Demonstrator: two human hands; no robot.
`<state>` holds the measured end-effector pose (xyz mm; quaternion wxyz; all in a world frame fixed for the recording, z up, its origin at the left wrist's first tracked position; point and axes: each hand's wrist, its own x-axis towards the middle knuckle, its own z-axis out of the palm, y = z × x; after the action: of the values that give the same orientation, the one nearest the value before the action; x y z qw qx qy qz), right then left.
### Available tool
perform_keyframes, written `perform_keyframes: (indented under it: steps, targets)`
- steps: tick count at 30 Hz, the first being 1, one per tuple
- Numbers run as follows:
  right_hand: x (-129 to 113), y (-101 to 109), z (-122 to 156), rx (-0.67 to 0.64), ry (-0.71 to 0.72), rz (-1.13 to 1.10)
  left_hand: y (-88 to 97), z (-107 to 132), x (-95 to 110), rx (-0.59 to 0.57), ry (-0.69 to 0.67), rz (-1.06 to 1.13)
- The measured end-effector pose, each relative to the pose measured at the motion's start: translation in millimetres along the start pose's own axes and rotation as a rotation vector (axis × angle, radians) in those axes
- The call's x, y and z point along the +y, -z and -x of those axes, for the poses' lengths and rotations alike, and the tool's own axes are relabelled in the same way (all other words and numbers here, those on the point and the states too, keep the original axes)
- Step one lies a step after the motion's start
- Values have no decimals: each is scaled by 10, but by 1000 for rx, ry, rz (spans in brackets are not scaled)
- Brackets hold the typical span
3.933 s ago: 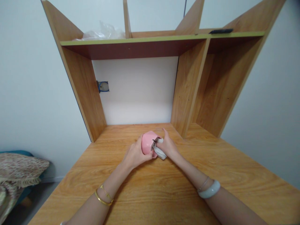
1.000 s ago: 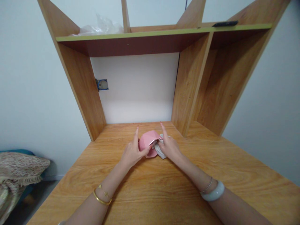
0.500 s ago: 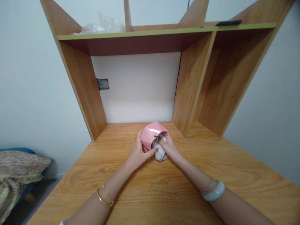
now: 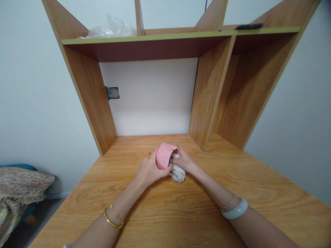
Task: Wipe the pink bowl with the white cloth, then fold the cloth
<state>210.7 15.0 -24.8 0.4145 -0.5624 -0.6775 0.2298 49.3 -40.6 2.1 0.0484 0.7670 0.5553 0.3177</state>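
Note:
A glossy pink faceted pot point(image 4: 163, 155) is tilted on its side above the desk, its opening turned to the right and toward me. My left hand point(image 4: 150, 171) grips it from the left, thumb along the lower rim. At the opening, my right hand point(image 4: 186, 160) is closed on a pale grey cloth point(image 4: 178, 173), with some fingers at the rim and part of the cloth inside. The rest of the cloth hangs below the rim. The pot's inside is mostly hidden by the cloth and my fingers.
The wooden desk point(image 4: 165, 213) has upright panels and a shelf point(image 4: 155, 38) above. On the shelf lie a clear plastic bag point(image 4: 111, 29) and a dark flat object point(image 4: 249, 26). An uncovered wall socket box point(image 4: 113, 92) shows at the back left. Fringed fabric point(image 4: 23, 182) lies at the left.
The pot has turned and come slightly down and left, its opening facing further right. My right hand has shifted toward the upper rim, and more cloth hangs below.

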Motion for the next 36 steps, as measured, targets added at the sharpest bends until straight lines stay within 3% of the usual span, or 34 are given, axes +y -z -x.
perform_keyframes:
  steps: [12,19,25,29,36]
  targets:
    - [-225,144,112,69,-26,576,29,-25,14,-70,-16,-95]
    - [-304,201,199,28,255,735,58,-26,-61,-84,-92,-74]
    - [-273,215,201,-32,294,649,92,-27,-75,-107,-123,-109]
    - [-203,149,189,3,224,549,90,-67,-145,-124,-81,-90]
    - [-28,63,52,156,53,51,22,-106,-245,-17,-68,244]
